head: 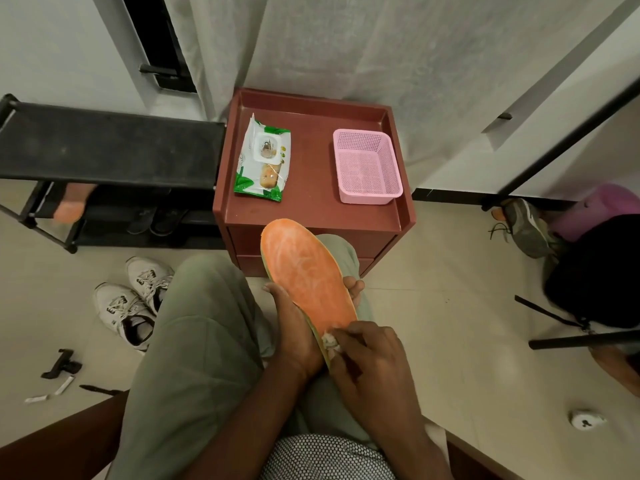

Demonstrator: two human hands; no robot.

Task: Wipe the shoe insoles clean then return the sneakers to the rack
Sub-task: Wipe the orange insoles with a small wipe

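Right hand [367, 355] fingers pinch wipe [330, 342] on insole [306, 275] heel; left hand [298, 327] grips insole underneath.

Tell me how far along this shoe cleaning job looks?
Midway: the left hand holds the orange foam insole while the right hand rubs a crumpled white wipe on its heel. The white laced sneakers sit on the floor, not yet on the black rack.

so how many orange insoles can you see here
2. One insole is held over the person's lap by the left hand while the right hand wipes its heel end. A second insole lies blurred on the black rack. Others may be hidden.
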